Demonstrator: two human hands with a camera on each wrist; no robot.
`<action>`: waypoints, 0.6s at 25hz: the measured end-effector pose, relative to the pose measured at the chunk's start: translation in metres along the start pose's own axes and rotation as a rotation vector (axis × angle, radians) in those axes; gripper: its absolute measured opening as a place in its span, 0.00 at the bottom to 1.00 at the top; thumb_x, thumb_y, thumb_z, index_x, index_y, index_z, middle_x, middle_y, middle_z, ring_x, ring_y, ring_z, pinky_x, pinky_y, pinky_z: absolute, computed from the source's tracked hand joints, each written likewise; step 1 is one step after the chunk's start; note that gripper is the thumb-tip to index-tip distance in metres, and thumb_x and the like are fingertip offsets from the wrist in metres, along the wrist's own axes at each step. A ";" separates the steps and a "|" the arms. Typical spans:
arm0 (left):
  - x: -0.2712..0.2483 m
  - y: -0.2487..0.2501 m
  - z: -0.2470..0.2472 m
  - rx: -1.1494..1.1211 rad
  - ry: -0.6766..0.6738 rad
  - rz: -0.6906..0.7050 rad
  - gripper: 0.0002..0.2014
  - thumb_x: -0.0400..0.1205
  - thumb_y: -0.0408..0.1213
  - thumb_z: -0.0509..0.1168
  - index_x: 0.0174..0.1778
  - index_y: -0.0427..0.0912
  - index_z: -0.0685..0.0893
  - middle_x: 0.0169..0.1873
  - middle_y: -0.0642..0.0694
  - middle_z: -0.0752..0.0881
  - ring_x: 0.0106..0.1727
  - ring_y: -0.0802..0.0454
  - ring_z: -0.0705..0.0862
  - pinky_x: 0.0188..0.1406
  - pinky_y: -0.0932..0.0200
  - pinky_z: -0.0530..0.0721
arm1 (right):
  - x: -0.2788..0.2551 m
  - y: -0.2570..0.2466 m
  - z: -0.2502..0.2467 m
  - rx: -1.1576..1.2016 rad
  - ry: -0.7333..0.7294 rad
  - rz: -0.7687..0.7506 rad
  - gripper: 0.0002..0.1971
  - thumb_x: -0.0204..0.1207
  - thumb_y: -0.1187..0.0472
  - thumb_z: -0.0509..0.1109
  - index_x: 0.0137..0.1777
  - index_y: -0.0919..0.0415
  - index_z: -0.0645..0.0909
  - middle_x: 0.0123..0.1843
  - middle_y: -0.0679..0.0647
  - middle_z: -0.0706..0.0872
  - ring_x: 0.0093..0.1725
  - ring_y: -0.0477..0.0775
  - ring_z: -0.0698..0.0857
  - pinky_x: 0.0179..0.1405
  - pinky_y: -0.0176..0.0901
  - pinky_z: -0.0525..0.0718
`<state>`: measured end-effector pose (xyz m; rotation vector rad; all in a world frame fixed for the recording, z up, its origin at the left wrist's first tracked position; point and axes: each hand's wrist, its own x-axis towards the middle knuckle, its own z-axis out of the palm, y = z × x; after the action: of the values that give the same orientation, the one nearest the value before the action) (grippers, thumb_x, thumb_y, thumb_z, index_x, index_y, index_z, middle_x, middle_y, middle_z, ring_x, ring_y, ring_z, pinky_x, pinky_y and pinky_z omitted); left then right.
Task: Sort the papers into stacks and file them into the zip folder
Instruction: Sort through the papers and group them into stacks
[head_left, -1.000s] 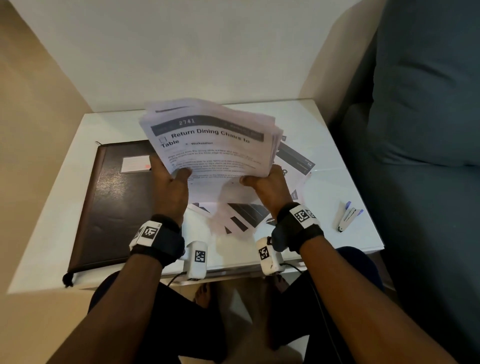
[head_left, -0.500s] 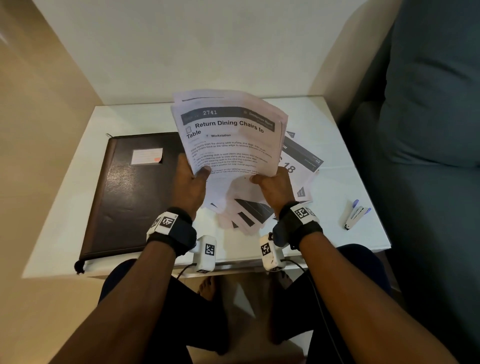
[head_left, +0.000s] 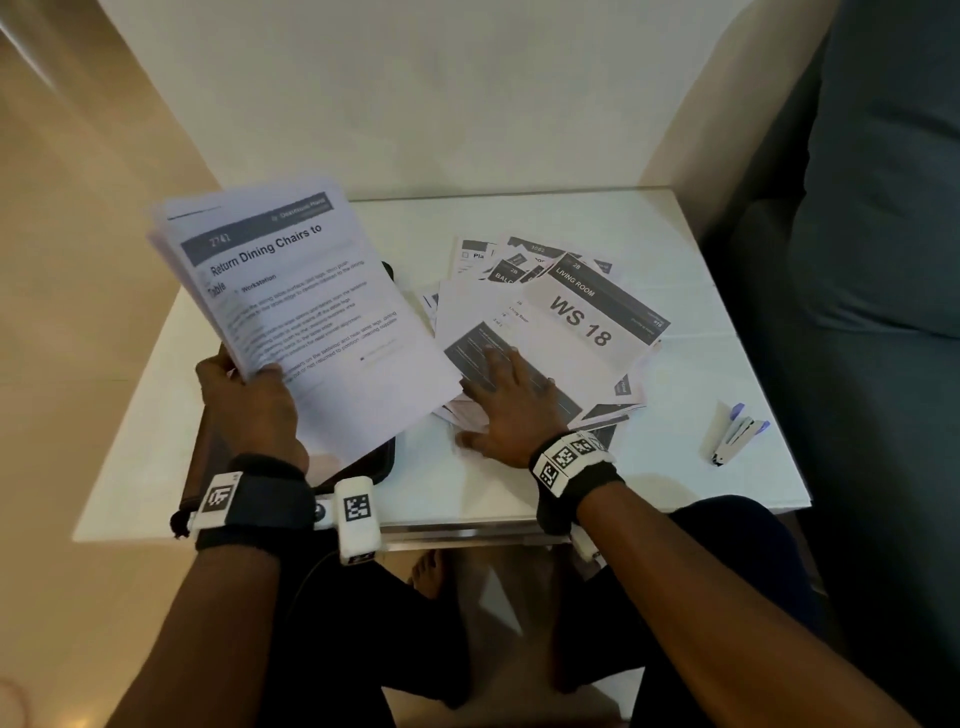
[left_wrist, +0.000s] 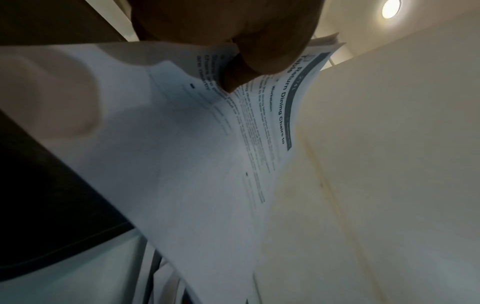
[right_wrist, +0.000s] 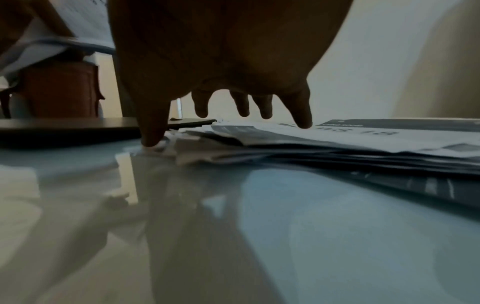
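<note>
The left hand (head_left: 249, 400) grips a thick sheaf of printed sheets (head_left: 306, 312) by its lower left corner, thumb on top and fingers curled beneath, holding it tilted above the dark zip folder (head_left: 363, 465), which lies closed on the white table (head_left: 701, 244) and is mostly hidden under the sheaf. The top page reads "Return Dining Chairs to Table". The right hand (head_left: 511, 402) lies flat, fingers spread and straight, on a loose fan of papers (head_left: 571, 322) in the middle of the table; it holds nothing. The uppermost sheet there shows "WS 18" and "LIVING ROOM". In the right wrist view the thumb tip touches the pile's ragged near edge while the other fingertips (right_wrist: 302, 121) rest on or just above the sheets.

The step in hand looks like gathering the scattered pile into 1 squared stack. To do it well, the right hand should sweep the fanned edges inward with light pressure (the glossy table lets paper slide easily), so no lower sheets are left behind. The left hand's 1-corner grip lets the sheaf droop, so a firm pinch matters. A small stapler (head_left: 737, 434) lies near the right edge, well apart from the papers.
</note>
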<state>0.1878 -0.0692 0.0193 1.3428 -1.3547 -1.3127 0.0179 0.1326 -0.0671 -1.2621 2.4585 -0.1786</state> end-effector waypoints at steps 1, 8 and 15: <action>0.003 0.000 0.002 0.011 0.003 -0.012 0.13 0.86 0.28 0.64 0.64 0.44 0.73 0.57 0.44 0.82 0.56 0.45 0.84 0.52 0.57 0.84 | 0.002 0.003 0.003 -0.013 -0.034 -0.014 0.40 0.78 0.29 0.63 0.87 0.36 0.55 0.91 0.49 0.39 0.89 0.64 0.37 0.77 0.89 0.53; -0.006 -0.016 0.023 0.075 -0.152 -0.066 0.18 0.84 0.24 0.68 0.70 0.37 0.78 0.57 0.47 0.86 0.51 0.56 0.85 0.46 0.63 0.84 | 0.002 0.079 -0.021 0.016 -0.042 0.029 0.29 0.81 0.39 0.65 0.83 0.32 0.66 0.91 0.45 0.49 0.90 0.62 0.43 0.76 0.89 0.56; -0.032 -0.034 0.050 0.094 -0.354 -0.191 0.17 0.83 0.19 0.63 0.65 0.39 0.80 0.59 0.45 0.86 0.56 0.48 0.85 0.43 0.61 0.78 | 0.003 0.117 -0.035 0.264 -0.008 0.092 0.29 0.76 0.32 0.67 0.76 0.38 0.76 0.87 0.51 0.63 0.87 0.59 0.59 0.83 0.70 0.63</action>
<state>0.1476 -0.0275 -0.0168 1.3740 -1.5699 -1.6956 -0.0861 0.1973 -0.0679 -1.0339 2.3849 -0.4557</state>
